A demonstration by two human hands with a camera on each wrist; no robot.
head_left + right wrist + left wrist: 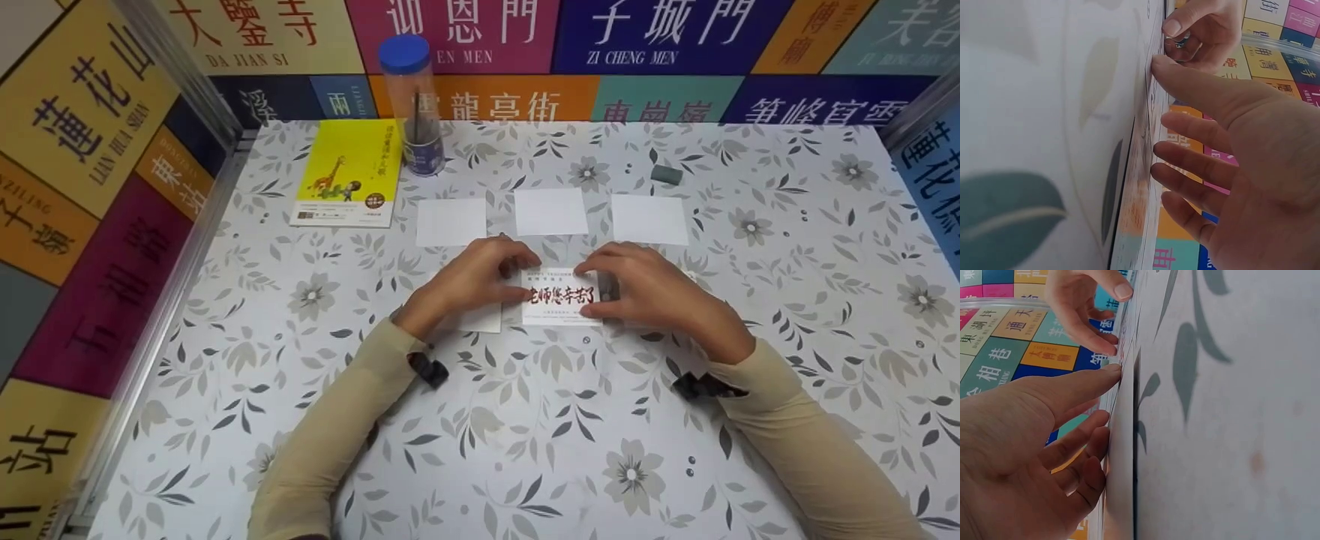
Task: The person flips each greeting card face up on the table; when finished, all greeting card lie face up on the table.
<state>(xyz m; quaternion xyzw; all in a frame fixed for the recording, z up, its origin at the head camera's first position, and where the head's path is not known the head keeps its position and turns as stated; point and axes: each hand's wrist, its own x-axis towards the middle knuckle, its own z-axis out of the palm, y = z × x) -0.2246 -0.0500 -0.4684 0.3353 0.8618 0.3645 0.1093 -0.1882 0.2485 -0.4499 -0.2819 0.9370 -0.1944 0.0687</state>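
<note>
Between the two hands lies a small white card [555, 316] printed with red brush-style characters, flat on the table. My left hand [480, 274] reaches its left edge with the thumb tip, fingers loosely bent. At its right side, the thumb and fingertips of my right hand [645, 289] touch it near the corners. Another pale card [480, 322] lies partly covered beneath the left hand. What lies under the right hand is mostly hidden. In the right wrist view, the right hand [1252, 163] has its fingers spread along the card edge.
Three blank white cards, left [451, 222], middle [551, 211] and right [649, 219], form a row beyond the hands. A yellow booklet [349, 161] and a blue-lidded clear cup [416, 105] stand at the back left. A grey-green cylinder [667, 175] lies at the back right.
</note>
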